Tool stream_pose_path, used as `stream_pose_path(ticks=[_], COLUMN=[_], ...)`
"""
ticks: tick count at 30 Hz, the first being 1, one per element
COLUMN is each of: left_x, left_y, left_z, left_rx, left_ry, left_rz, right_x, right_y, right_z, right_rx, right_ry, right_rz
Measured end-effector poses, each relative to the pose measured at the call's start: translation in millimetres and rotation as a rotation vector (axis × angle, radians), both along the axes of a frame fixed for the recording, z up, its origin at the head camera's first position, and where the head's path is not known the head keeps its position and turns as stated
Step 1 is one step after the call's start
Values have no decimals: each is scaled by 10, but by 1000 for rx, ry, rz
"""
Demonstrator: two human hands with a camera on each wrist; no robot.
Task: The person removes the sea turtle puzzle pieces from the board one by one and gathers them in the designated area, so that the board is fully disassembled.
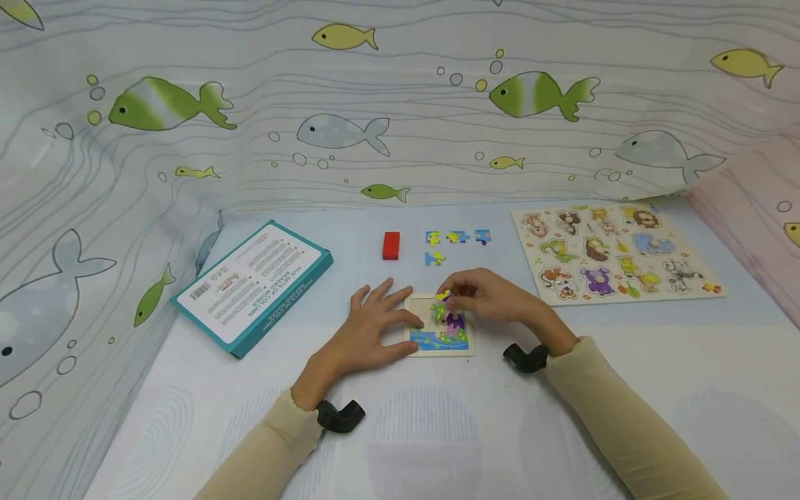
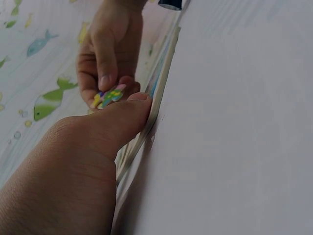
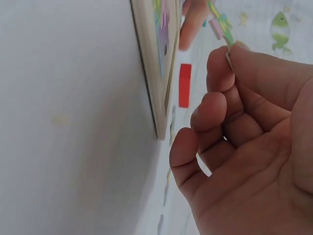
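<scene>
In the head view my right hand [image 1: 484,295] pinches a colourful jigsaw piece [image 1: 439,310] between thumb and index finger. The piece, green, yellow and pink, is held tilted above a small wooden puzzle tray [image 1: 421,305]. Blue and purple pieces fill the tray's lower and right parts. My left hand [image 1: 369,337] has its fingers spread at the tray's left side; in the left wrist view its thumb [image 2: 139,100] rests on the tray edge. The right wrist view shows the pinched piece [image 3: 224,24] off the tray, with the other right fingers loosely bent.
Several loose jigsaw pieces [image 1: 457,237] and a red block [image 1: 391,246] lie beyond the tray. A teal-edged box [image 1: 256,285] is on the left, an animal peg puzzle board [image 1: 615,253] on the right. A fish-print sheet [image 1: 431,160] rises behind.
</scene>
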State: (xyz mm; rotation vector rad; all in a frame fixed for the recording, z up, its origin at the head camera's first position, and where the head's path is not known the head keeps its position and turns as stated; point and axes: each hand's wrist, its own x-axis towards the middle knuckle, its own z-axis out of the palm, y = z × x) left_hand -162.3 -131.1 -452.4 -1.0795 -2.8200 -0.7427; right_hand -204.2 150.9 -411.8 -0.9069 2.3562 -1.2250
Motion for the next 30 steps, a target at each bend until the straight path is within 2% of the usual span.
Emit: stream_pose_path(ticks=[4, 9, 18, 30], left_x=[3, 3, 5, 0], left_y=[-1, -1, 5, 3], left_z=[-9, -15, -8, -20], left_rx=[-7, -21, -12, -2], left_ry=[-3, -7, -7, -7], left_rz=[3, 11, 7, 13], right_x=[-32, -93, -176, -196], right_y=[48, 116, 236, 297], right_z=[-27, -86, -113, -112], right_rx=[-16, -23, 5, 47], right_ry=[-22, 9, 48, 56], right_rz=[-46, -111, -289, -385])
